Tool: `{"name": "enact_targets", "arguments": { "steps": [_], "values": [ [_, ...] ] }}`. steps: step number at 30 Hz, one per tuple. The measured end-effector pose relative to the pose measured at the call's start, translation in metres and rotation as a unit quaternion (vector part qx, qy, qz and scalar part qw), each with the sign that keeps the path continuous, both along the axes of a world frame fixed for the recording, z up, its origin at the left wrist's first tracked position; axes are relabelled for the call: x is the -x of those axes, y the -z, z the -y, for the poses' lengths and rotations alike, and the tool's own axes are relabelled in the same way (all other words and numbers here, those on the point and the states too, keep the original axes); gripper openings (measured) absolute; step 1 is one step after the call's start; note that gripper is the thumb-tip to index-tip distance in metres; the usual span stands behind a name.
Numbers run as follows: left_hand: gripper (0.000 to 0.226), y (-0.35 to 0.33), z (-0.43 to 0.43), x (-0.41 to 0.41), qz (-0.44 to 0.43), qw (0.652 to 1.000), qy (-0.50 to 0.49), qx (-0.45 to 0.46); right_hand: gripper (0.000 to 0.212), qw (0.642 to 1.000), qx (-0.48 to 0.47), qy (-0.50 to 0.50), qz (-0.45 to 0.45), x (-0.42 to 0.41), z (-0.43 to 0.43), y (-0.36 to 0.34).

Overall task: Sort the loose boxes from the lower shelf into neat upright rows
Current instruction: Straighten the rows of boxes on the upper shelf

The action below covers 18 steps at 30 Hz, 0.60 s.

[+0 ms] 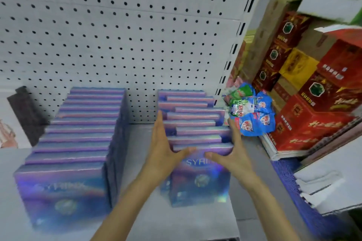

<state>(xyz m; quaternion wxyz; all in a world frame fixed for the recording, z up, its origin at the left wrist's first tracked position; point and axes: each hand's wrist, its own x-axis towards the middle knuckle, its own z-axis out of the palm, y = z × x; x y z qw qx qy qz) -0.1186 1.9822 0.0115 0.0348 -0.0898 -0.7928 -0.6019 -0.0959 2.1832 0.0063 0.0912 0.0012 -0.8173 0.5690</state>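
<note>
Left hand (164, 148), right hand (228, 152) flank staggered right row of boxes (193, 121) by shelf (135, 143) back edge; fingers (159, 125) straight, gripping nothing. I'd squeeze evenly inward, squaring edges.

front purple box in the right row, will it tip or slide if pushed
The front box is probably stiff: crisp square edges. Likely slippery, as its glossy face glints. Thin and upright, it may tip forward unless the left hand and right hand steady it.
</note>
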Motion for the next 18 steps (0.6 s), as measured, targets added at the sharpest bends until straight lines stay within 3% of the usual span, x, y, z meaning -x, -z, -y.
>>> {"name": "enact_targets", "arguments": {
  "steps": [3, 8, 10, 13, 15, 18],
  "values": [
    [0.127, 0.006, -0.004, -0.009, 0.021, 0.998, -0.025, -0.044, 0.108, 0.994, 0.106, 0.014, -0.036, -0.002, 0.015, 0.023],
    [0.105, 0.001, 0.002, -0.011, 0.033, 0.999, -0.025, -0.031, 0.107, 0.988, 0.154, -0.031, -0.013, -0.001, 0.034, 0.025],
    [0.098, -0.003, 0.003, -0.013, 0.023, 0.999, -0.03, 0.001, 0.103, 0.988, 0.147, -0.043, -0.016, -0.001, 0.03, 0.026],
    [0.097, -0.01, 0.001, -0.017, 0.034, 0.999, -0.041, 0.012, 0.1, 0.996, 0.062, -0.045, -0.038, 0.0, 0.012, 0.023],
    [0.099, -0.011, 0.001, -0.021, 0.068, 0.996, -0.05, -0.028, 0.102, 0.997, 0.06, -0.042, -0.036, 0.006, -0.003, 0.018],
    [0.091, -0.009, 0.0, -0.025, 0.116, 0.986, -0.045, -0.107, 0.093, 0.985, 0.153, -0.075, 0.024, 0.018, -0.017, 0.013]
  ]
}}
